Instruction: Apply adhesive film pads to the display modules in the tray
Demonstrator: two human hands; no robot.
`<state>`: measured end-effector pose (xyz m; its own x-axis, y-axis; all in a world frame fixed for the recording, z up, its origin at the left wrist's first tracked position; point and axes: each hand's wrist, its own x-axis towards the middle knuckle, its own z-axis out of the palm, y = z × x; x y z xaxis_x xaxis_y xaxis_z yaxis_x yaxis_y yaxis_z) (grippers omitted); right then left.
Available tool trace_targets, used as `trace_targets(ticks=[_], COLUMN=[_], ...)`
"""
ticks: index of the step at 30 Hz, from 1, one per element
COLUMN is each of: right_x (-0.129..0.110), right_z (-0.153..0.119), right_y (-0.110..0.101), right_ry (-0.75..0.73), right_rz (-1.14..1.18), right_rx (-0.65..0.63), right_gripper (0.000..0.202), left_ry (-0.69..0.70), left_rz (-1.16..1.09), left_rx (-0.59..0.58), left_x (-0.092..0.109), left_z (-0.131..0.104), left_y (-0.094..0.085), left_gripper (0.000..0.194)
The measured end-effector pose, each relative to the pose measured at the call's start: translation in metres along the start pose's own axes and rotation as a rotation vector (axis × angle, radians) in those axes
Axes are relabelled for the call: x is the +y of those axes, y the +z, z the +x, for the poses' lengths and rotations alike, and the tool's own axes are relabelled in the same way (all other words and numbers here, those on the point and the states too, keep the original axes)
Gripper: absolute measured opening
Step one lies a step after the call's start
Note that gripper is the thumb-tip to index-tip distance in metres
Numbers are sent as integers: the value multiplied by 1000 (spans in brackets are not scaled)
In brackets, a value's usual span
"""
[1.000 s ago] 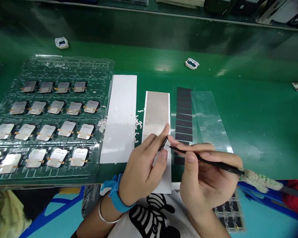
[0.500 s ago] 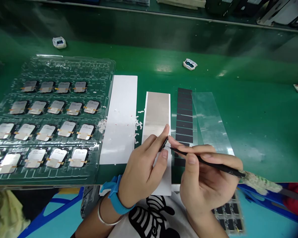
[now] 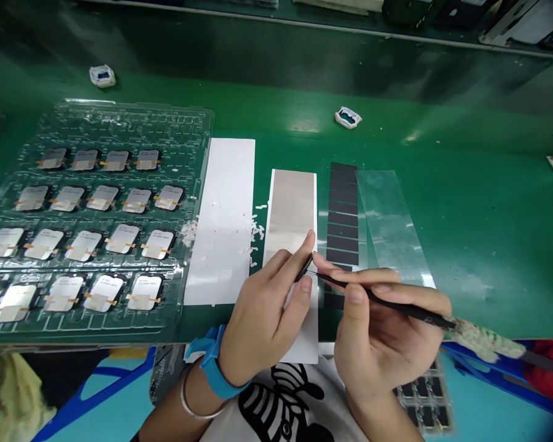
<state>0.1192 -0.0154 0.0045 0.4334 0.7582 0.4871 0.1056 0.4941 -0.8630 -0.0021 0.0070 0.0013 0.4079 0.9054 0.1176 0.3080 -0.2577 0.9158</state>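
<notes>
My left hand (image 3: 270, 310), with a blue strap at the wrist, pinches a small thin dark-edged part (image 3: 304, 268) between fingers and thumb; most of that part is hidden. In my right hand (image 3: 387, 331) are black tweezers (image 3: 396, 304), their back end wrapped in pale material. The tweezers' tip points left and meets or nearly meets the part's edge; contact cannot be made out. Beneath both hands lies a white-edged sheet with a beige-grey face (image 3: 294, 202). A strip of black rectangular pieces (image 3: 343, 215) lies just right of it.
A clear tray (image 3: 120, 331) at left holds rows of silver-faced parts. Beside it lies a white sheet (image 3: 225, 215), with small white scraps (image 3: 258, 230) along its edge. Clear film (image 3: 391, 215) lies at right. Two small white objects (image 3: 102, 76) (image 3: 348, 118) sit farther back.
Hardly anything differs. Both hands keep the same grip and place, and the view has shifted very slightly.
</notes>
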Motion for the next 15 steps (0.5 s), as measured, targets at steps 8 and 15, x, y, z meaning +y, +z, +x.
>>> trace_targets(ticks=[8,15], right_x=[1,1], right_z=[-1,0], right_y=[-2,-4], right_ry=[-28,-43], right_rz=[3,-16], right_rx=[-13,-59], right_gripper=[37,37], left_ry=[-4,-9], left_rz=[25,20], left_rx=[-4,-10], left_x=[0,1], left_z=[0,0], left_y=[0,0], left_gripper=[52,53])
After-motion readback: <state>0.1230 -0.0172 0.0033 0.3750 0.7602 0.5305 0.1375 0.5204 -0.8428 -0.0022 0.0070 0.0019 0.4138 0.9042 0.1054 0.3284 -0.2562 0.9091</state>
